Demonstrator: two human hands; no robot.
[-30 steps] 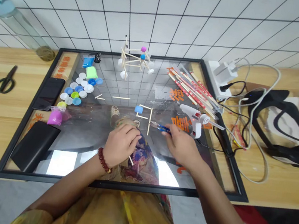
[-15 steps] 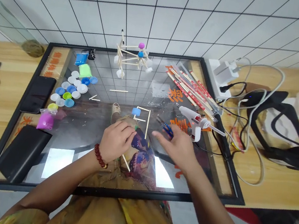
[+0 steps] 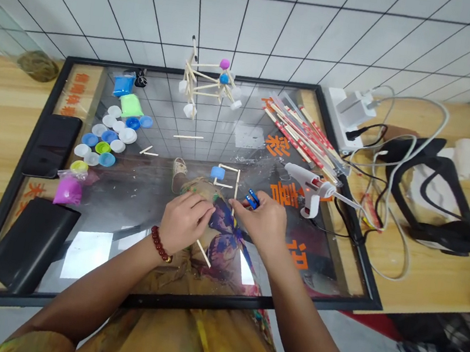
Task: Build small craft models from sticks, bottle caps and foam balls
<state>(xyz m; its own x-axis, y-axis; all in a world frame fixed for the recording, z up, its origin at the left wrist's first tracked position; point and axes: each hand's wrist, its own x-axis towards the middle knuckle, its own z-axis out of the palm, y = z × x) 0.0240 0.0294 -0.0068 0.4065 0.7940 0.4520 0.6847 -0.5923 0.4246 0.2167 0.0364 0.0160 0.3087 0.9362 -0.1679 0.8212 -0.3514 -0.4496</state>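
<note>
My left hand (image 3: 186,222) is closed in a pinch near the middle of the glass top, a beaded bracelet at its wrist. A thin wooden stick (image 3: 203,253) sticks out below its fingers. To the right, my right hand (image 3: 261,219) is wrapped round small pliers with blue handles (image 3: 252,198); their jaws are hidden. Just beyond the hands lies a flat angled piece of joined sticks (image 3: 237,183), with a blue bottle cap (image 3: 217,172) at its left end. Farther back stands a stick frame (image 3: 207,87) with white, pink and blue round parts.
A white glue gun (image 3: 311,188) lies on the right below a bundle of sticks (image 3: 299,135). Several bottle caps (image 3: 107,135), a phone (image 3: 52,146) and a black case (image 3: 33,245) occupy the left. Cables (image 3: 397,166) and a power strip (image 3: 342,118) lie beyond the right edge.
My right hand has moved left, closer to my left hand, and the pliers have turned so their handles point up. My left hand stays nearly in place. The view has shifted slightly.
</note>
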